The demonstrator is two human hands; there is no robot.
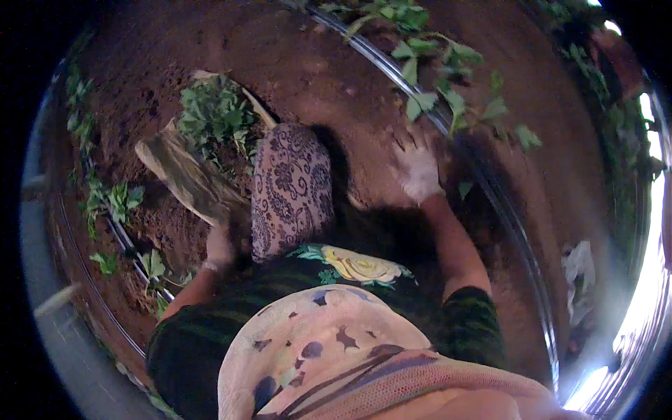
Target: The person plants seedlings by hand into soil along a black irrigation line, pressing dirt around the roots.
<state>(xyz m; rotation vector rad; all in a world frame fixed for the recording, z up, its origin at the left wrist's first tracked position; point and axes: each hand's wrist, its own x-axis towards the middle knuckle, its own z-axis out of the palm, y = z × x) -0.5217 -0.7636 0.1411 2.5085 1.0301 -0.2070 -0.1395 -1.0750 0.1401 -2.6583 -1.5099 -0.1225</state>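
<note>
An open sack point(178, 173) lies on the soil in front of me, with leafy green seedlings point(218, 113) in it. At the sack's near edge is my left hand point(219, 244), blurred and partly in shadow; its fingers cannot be made out. My right hand point(417, 168), in a pale glove, rests on or just above the reddish-brown soil point(367, 152), fingers spread, holding nothing visible. Close beside it runs a black drip irrigation pipe point(485, 178), and leafy plants point(454, 102) lean over that pipe.
My patterned trouser knee point(291, 184) is between the sack and my right hand. A second pipe point(123, 239) with young plants point(123, 202) runs at the left. A whitish plastic scrap point(579, 278) lies at the right, beyond the near pipe.
</note>
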